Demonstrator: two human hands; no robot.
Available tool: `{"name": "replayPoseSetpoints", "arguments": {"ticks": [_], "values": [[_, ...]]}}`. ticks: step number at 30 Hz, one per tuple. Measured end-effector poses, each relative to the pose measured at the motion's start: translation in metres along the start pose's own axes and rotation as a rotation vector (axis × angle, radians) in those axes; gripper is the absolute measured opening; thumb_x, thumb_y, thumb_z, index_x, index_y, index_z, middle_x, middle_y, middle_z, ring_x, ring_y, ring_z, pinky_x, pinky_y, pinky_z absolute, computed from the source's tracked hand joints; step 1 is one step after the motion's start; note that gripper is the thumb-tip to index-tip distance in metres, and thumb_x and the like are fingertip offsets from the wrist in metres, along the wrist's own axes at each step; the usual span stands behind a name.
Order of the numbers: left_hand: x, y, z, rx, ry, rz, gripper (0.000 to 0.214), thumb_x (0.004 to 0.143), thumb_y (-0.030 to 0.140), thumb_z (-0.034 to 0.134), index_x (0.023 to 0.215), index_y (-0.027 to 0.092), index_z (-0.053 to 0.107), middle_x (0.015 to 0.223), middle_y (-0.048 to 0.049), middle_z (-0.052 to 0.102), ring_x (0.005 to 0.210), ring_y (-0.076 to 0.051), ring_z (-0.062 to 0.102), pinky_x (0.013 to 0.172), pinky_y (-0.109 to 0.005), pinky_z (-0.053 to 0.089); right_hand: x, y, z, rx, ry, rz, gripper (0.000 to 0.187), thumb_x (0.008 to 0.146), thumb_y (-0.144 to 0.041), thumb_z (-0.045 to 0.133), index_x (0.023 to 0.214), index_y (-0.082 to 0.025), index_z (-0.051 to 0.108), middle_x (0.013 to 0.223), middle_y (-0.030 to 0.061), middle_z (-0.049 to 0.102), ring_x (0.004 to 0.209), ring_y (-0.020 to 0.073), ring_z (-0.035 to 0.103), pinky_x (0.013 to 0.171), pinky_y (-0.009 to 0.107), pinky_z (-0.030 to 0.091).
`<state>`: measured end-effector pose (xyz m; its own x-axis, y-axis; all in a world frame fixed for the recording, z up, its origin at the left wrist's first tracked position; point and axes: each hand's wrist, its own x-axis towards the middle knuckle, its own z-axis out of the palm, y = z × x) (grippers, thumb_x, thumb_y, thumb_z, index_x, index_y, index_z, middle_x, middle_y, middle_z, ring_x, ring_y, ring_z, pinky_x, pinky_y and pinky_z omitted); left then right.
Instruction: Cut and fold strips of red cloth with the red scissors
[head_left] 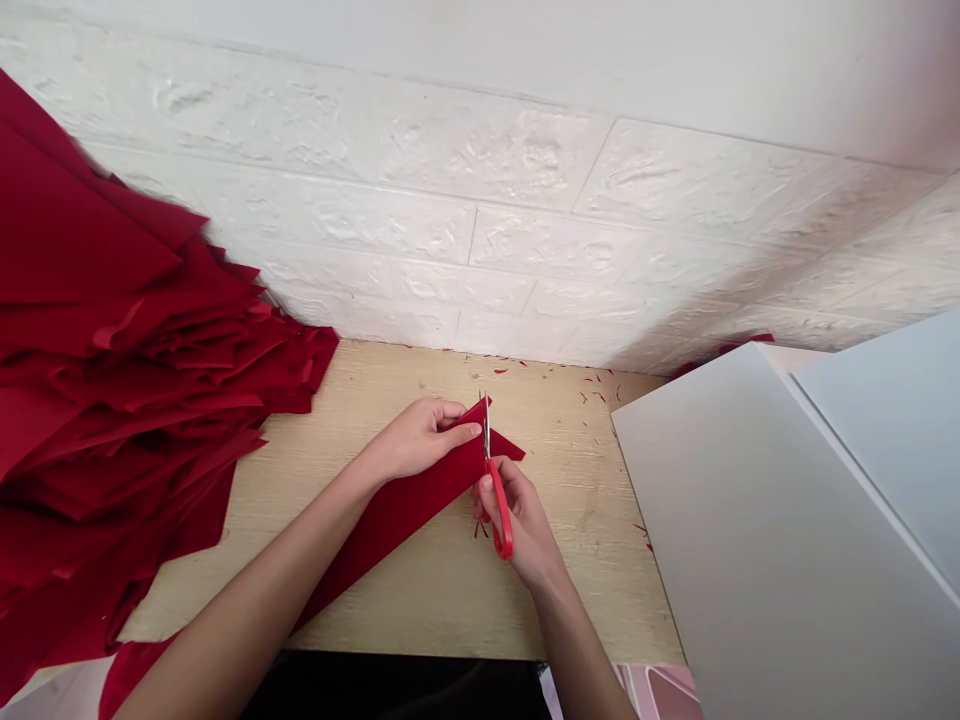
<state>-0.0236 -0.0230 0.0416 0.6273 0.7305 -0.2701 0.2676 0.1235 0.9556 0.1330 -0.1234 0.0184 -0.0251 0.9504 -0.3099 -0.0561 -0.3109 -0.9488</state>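
Observation:
A long piece of red fabric (420, 500) stretches across the wooden table, its narrow end pointing away to the right. My left hand (420, 437) pinches the fabric near that end, thumb on top. In my right hand (525, 515) is a pair of scissors with red handles (501, 510), fingers through the loops. The metal blades point away from me and lie across the fabric's tip, just right of my left thumb. Whether the blades are fully closed is hard to make out.
A tall heap of folded red fabric (127, 370) fills the left side. White brick-patterned wall (420, 220) rises behind the wooden tabletop (592, 520). Small red scraps (501, 371) lie along the wall. A large pale box-like panel (780, 520) stands at the right.

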Motion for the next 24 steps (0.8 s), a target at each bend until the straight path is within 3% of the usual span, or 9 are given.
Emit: {"name": "replayPoseSetpoints", "arguments": {"ticks": [6, 17, 24], "values": [[-0.0001, -0.0021, -0.0039, 0.04, 0.002, 0.018, 0.038, 0.091, 0.047, 0.054, 0.067, 0.016, 0.052, 0.061, 0.0048, 0.044, 0.054, -0.008, 0.036, 0.053, -0.023, 0.029, 0.0049, 0.002, 0.0014, 0.018, 0.004, 0.012, 0.05, 0.075, -0.068, 0.07, 0.081, -0.021, 0.052, 0.066, -0.005, 0.049, 0.054, 0.009, 0.043, 0.048, 0.022, 0.04], [-0.0003, -0.0025, -0.004, 0.023, -0.011, -0.026, 0.037, 0.09, 0.048, 0.054, 0.074, 0.016, 0.06, 0.065, 0.003, 0.052, 0.056, -0.01, 0.042, 0.055, -0.023, 0.034, 0.0034, 0.0016, -0.0012, 0.052, 0.018, 0.033, 0.056, 0.067, -0.071, 0.075, 0.074, -0.02, 0.051, 0.064, -0.0059, 0.05, 0.046, 0.006, 0.044, 0.042, 0.021, 0.044], [0.0012, -0.0052, -0.0015, 0.019, -0.017, 0.011, 0.034, 0.091, 0.045, 0.054, 0.08, 0.016, 0.067, 0.07, 0.0014, 0.06, 0.061, -0.012, 0.049, 0.059, -0.024, 0.038, 0.0066, 0.0079, 0.0008, 0.081, 0.098, 0.092, 0.059, 0.07, -0.076, 0.069, 0.073, -0.02, 0.051, 0.055, -0.007, 0.05, 0.036, 0.0059, 0.044, 0.037, 0.02, 0.036]]}}
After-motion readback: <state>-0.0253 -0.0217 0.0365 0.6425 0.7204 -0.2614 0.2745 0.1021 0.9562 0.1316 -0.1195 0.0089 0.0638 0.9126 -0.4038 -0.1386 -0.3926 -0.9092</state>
